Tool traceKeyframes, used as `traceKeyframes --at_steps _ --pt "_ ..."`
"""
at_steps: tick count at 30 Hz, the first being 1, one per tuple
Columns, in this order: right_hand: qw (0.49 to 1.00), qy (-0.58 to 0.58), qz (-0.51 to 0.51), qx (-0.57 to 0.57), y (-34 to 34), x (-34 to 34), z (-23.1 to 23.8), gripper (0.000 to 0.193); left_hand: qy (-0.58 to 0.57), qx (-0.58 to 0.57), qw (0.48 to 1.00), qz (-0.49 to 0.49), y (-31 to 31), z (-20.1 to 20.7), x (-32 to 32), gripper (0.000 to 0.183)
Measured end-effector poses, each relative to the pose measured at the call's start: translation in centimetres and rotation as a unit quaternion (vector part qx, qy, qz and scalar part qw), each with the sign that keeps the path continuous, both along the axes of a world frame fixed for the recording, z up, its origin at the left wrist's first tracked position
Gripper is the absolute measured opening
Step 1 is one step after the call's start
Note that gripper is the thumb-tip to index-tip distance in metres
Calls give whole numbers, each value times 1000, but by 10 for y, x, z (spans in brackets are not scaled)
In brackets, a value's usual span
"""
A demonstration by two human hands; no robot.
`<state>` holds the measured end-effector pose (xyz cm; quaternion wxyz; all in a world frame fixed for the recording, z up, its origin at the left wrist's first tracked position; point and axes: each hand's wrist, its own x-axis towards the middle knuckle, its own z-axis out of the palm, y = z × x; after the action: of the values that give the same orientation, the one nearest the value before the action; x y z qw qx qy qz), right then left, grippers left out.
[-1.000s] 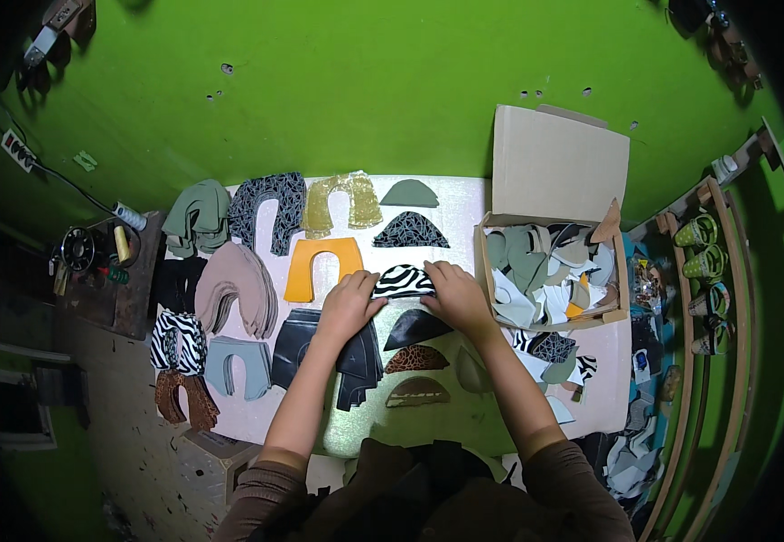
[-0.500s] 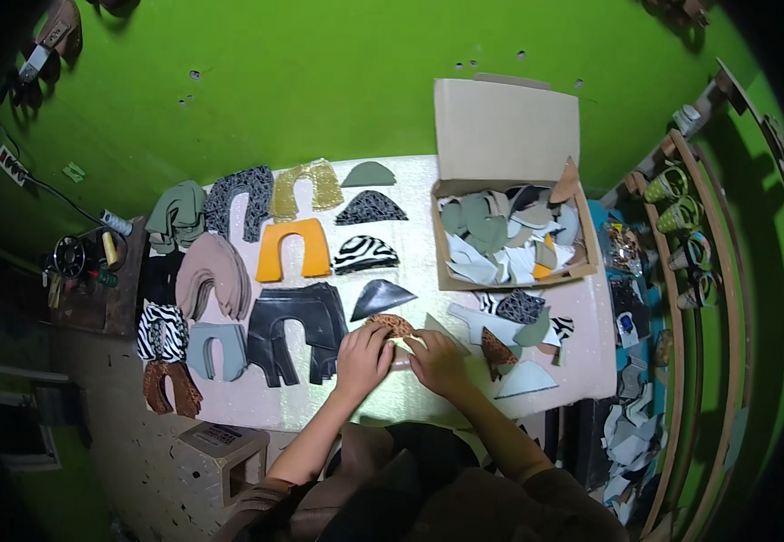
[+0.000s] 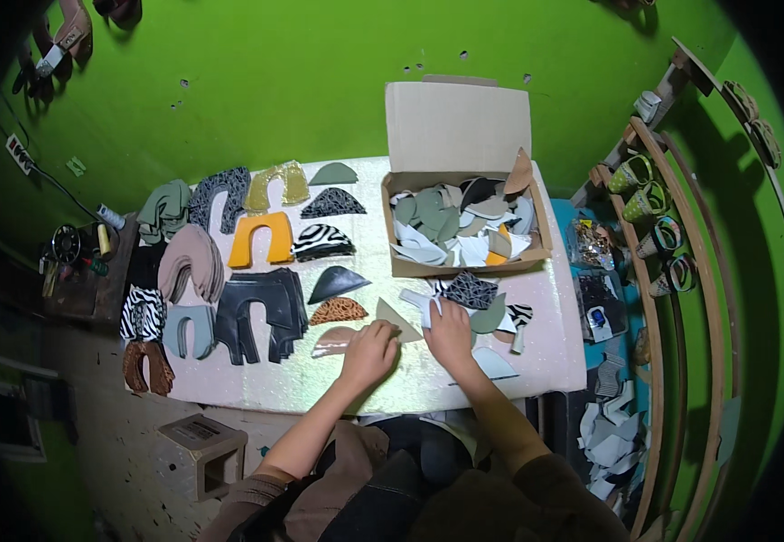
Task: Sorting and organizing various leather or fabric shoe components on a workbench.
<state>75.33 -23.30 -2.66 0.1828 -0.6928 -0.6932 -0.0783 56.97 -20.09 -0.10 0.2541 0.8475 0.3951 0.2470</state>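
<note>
My left hand [image 3: 372, 350] is low over the table, palm down, with loosely bent fingers at the lower left edge of a beige pointed piece [image 3: 397, 318]. My right hand [image 3: 449, 336] has its fingers closed at a white cut piece [image 3: 416, 298], whose lower part it covers. Left of my hands lie a leopard-print half-round piece [image 3: 338, 311] and a pinkish-brown one [image 3: 331, 341]. Above them is a black half-round piece [image 3: 338, 283]. By my right hand are a black patterned piece [image 3: 470, 290], a green piece [image 3: 489, 314] and a pale blue half-round [image 3: 495, 362].
An open cardboard box [image 3: 464, 268] full of scraps stands at the back right. U-shaped stacks, including orange [image 3: 261, 237] and black [image 3: 262, 312] ones, cover the left side. A wooden rack [image 3: 649, 172] holds sandals at right; a stool [image 3: 200, 456] stands below.
My hands have left the leopard-print piece, which lies below the black half-round. They have moved to the beige and white pieces. The view has shifted right.
</note>
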Motion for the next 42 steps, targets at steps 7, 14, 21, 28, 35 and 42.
traceKeyframes --at_steps 7,14,21,28,35,42 --pt "982 182 39 -33 2 25 38 11 -19 5 999 47 -5 20 39 24" --pt "943 247 200 -95 2 85 110 17 -9 246 969 -3 4 73 76 28" --pt "945 244 172 -136 -5 126 123 22 -109 157 980 55 11 92 91 10" --pt "919 366 143 -28 -12 153 107 25 -187 -8 971 149 -4 70 94 18" --pt "899 404 169 -9 -12 144 117 22 -151 -97 976 125 -30 66 93 38" --pt "947 192 259 -5 -8 120 108 15 -203 -13 960 191 -46 63 74 61"
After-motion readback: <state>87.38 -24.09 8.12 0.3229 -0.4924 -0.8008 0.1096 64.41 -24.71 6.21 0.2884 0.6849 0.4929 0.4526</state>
